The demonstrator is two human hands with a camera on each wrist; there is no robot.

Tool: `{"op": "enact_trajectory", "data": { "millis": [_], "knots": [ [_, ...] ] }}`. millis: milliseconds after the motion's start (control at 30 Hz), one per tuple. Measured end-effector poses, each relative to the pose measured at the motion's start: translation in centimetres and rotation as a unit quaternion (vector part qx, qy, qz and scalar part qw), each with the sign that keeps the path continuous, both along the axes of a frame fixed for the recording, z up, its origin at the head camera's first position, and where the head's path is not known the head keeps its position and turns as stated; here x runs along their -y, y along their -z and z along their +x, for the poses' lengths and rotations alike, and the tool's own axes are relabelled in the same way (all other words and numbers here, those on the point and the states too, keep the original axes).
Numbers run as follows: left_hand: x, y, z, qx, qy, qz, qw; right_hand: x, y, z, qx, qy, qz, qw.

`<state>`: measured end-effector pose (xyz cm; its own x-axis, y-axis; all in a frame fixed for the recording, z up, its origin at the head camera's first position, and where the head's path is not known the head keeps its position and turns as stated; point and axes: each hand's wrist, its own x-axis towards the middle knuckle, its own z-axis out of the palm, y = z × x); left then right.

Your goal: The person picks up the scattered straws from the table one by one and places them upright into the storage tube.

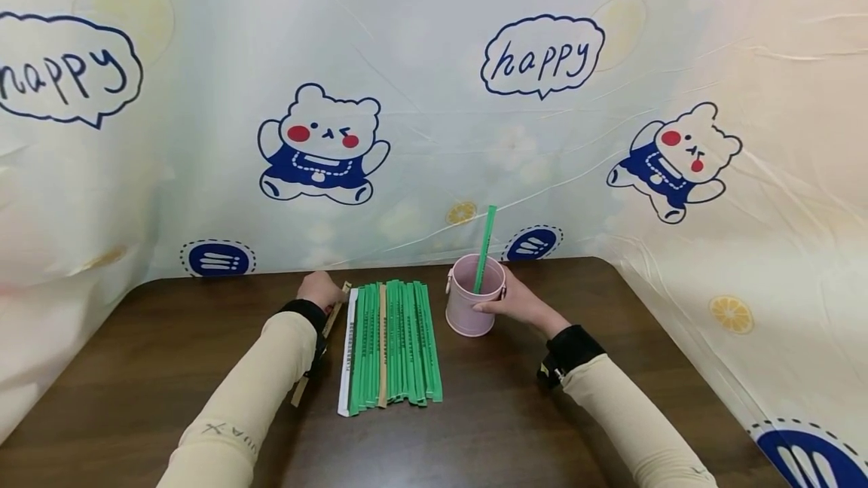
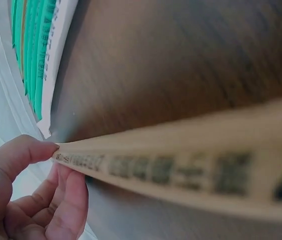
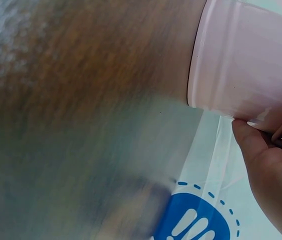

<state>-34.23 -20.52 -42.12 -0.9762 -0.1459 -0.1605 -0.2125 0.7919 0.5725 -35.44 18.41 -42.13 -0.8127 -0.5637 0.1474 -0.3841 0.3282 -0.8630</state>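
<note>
My left hand (image 1: 320, 291) pinches one end of a brown paper-wrapped straw (image 2: 181, 165) between thumb and forefinger, left of the row. The straw slants toward the near side, with dark print along its wrapper. Side by side on the table lie several green wrapped straws (image 1: 408, 345), a brown one (image 1: 383, 345) among them and a white one (image 1: 348, 356) at the left edge. My right hand (image 1: 514, 300) grips a pink bucket (image 1: 468, 315) from its right side, thumb on the near wall. A single green straw (image 1: 485, 247) stands tilted in that bucket.
The dark wooden table (image 1: 434, 450) ends at a printed cloth backdrop (image 1: 434, 96) with bears and "happy" bubbles. The bucket stands right of the row, close to the table's back edge. Small handle fittings (image 1: 449, 281) show at its rim.
</note>
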Motion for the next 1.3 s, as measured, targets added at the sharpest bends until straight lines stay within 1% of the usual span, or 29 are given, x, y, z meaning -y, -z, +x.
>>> {"op": "enact_trajectory", "data": {
  "millis": [133, 200, 333, 500, 600, 667, 733, 800, 867, 933, 1000, 1100, 1200, 1300],
  "knots": [
    [0.7, 0.0, -0.1, 0.005, 0.0, 0.03, 0.9995, 0.2, 0.0, 0.1, 0.005, 0.007, -0.001, 1.0],
    [0.8, -0.1, -0.1, 0.012, 0.0, 0.041, 0.9991, 0.2, 0.0, 0.2, 0.003, 0.002, 0.0, 1.0],
    [1.1, -0.3, 0.0, 0.007, 0.005, 0.04, 0.9992, 0.3, 0.2, 0.5, 0.007, -0.003, -0.001, 1.0],
    [1.1, -1.3, -0.3, -0.015, 0.006, 0.052, 0.9985, 0.3, 0.3, 0.6, 0.014, 0.01, -0.002, 1.0],
    [1.0, -2.3, -0.6, -0.017, 0.0, 0.055, 0.9984, 0.3, 0.4, 0.6, 0.013, 0.009, 0.002, 1.0],
    [0.9, -3.1, -0.7, -0.017, 0.0, 0.05, 0.9986, 0.3, 0.4, 0.7, 0.013, 0.007, 0.001, 1.0],
    [0.8, -3.9, -0.8, -0.024, 0.009, 0.046, 0.9986, 0.3, 0.4, 0.7, 0.013, 0.009, -0.002, 1.0],
    [0.7, -4.9, -0.7, -0.032, 0.018, 0.052, 0.998, 0.4, 0.3, 0.7, 0.01, 0.01, -0.004, 1.0],
    [0.5, -6.0, -0.5, -0.044, 0.031, 0.069, 0.9962, 0.5, 0.1, 0.6, 0.009, 0.011, -0.004, 1.0],
    [0.2, -7.3, -0.1, -0.052, 0.038, 0.094, 0.9935, 0.6, -0.1, 0.5, 0.006, 0.008, 0.0, 1.0],
    [-0.3, -8.9, 0.2, -0.06, 0.043, 0.118, 0.9902, 0.6, -0.2, 0.5, 0.007, 0.011, 0.004, 1.0],
    [-1.1, -11.1, 0.7, -0.071, 0.058, 0.139, 0.9861, 0.5, -0.2, 0.7, 0.008, 0.02, 0.01, 1.0],
    [-1.9, -12.7, 1.0, -0.073, 0.071, 0.156, 0.9826, 0.2, 0.0, 0.8, 0.009, 0.016, 0.012, 1.0],
    [-2.6, -13.9, 1.2, -0.065, 0.068, 0.182, 0.9787, 0.1, 0.1, 0.8, 0.01, 0.009, 0.008, 1.0]
  ]
}}
